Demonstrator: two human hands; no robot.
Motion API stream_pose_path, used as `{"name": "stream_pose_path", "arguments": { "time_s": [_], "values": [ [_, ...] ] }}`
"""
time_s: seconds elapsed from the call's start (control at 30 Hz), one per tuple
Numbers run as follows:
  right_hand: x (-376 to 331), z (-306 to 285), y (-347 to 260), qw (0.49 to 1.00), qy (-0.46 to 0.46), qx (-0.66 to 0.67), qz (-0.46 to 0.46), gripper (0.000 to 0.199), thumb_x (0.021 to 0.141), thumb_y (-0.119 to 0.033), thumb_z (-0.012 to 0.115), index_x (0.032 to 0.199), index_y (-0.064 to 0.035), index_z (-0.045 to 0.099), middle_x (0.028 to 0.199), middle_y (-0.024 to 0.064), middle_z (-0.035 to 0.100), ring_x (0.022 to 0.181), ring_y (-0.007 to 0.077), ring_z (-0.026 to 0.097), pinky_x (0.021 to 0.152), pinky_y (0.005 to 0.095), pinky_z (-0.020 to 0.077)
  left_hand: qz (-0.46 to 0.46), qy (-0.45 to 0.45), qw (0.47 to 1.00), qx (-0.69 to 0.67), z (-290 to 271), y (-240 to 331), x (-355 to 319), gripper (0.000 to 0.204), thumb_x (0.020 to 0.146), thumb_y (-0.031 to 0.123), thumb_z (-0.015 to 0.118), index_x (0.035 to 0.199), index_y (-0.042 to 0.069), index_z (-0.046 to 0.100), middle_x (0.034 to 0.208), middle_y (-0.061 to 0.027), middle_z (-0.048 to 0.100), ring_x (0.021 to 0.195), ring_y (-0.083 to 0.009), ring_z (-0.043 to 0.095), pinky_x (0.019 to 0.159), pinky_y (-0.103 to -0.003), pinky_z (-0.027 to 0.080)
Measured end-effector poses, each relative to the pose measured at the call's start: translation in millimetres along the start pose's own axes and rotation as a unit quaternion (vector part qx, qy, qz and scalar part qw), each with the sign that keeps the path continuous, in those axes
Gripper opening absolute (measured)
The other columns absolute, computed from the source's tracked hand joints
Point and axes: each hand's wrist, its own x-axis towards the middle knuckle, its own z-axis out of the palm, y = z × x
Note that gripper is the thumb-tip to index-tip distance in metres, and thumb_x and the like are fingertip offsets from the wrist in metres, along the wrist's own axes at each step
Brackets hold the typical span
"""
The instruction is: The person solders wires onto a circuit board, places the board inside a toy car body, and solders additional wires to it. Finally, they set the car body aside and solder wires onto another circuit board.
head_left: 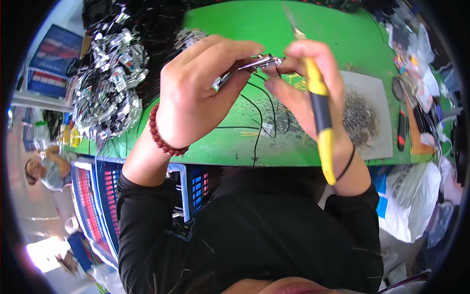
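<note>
Above the green table, my left hand (196, 83) is closed on a small shiny metal part (264, 62) with thin black wires (261, 115) hanging below it. My right hand (320, 73) holds a slim hand tool (322, 112) with a yellow and black handle against the palm; its thin metal end points away from me and is blurred, so its exact kind is unclear. The right thumb and fingertips come close to the metal part's end, near a short dark wire. Whether they pinch it I cannot tell.
A heap of shiny metal parts with wires (110, 88) stands at the left. On the right, a pale board (379, 98) bears a pile of small grey bits (360, 117). Thin yellow pieces (296, 82) lie mid-table. Plastic bags and tools crowd the right edge. Another person (51, 169) is at far left.
</note>
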Motion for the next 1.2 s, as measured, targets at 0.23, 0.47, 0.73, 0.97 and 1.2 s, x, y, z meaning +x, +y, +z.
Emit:
{"name": "stream_pose_path", "arguments": {
  "time_s": [0.23,0.47,0.73,0.97,1.2],
  "values": [
    [-16,-41,10,0.986,0.105,-0.125,-0.018,0.026,0.087,0.006,0.06,0.11,-0.0047,0.055,0.081,0.0082,0.066,0.07,0.0112,0.064,0.06,0.0245,0.0507,-0.137,-0.011,0.985,-0.106,24,-34,22,0.011,0.082,0.0,0.065,0.092,-0.002,0.062,0.071,-0.0058,0.061,0.059,-0.0096,0.056,0.053,-0.025,0.045],
    [-28,2,9,0.946,0.006,-0.31,-0.097,0.038,0.072,-0.003,0.072,0.107,-0.012,0.061,0.073,0.0033,0.063,0.058,0.0175,0.061,0.049,0.03,0.0444,-0.277,-0.064,0.886,-0.366,51,-38,15,0.019,0.093,0.007,0.056,0.108,-0.003,0.053,0.083,-0.0003,0.06,0.067,-0.0036,0.053,0.058,-0.019,0.043],
    [-52,-37,40,0.999,-0.002,-0.033,0.026,0.025,0.093,-0.003,0.06,0.114,-0.0019,0.047,0.082,0.007,0.056,0.074,0.0139,0.06,0.069,0.0286,0.0514,-0.349,0.153,0.745,-0.547,18,-113,-6,0.018,0.094,0.005,0.052,0.11,-0.003,0.053,0.096,-0.0121,0.065,0.079,-0.0211,0.068,0.067,-0.038,0.059],
    [-89,-42,65,0.981,-0.023,-0.136,0.134,0.02,0.091,0.002,0.059,0.11,-0.0048,0.057,0.082,0.0048,0.063,0.072,0.0119,0.064,0.066,0.0258,0.0526,-0.424,0.095,0.885,-0.165,38,-152,-147,0.02,0.086,0.004,0.064,0.104,-0.002,0.059,0.083,0.0003,0.061,0.067,-0.0034,0.051,0.058,-0.019,0.042],
    [-107,-20,76,0.982,-0.026,-0.157,0.102,0.023,0.085,0.006,0.062,0.106,-0.0039,0.059,0.082,0.0083,0.068,0.074,0.0163,0.07,0.066,0.0259,0.0538,-0.224,-0.044,0.926,0.301,46,-119,-155,0.038,0.069,0.006,0.073,0.107,0.009,0.066,0.114,-0.0094,0.063,0.11,-0.031,0.055,0.09,-0.039,0.046]
  ]
}}
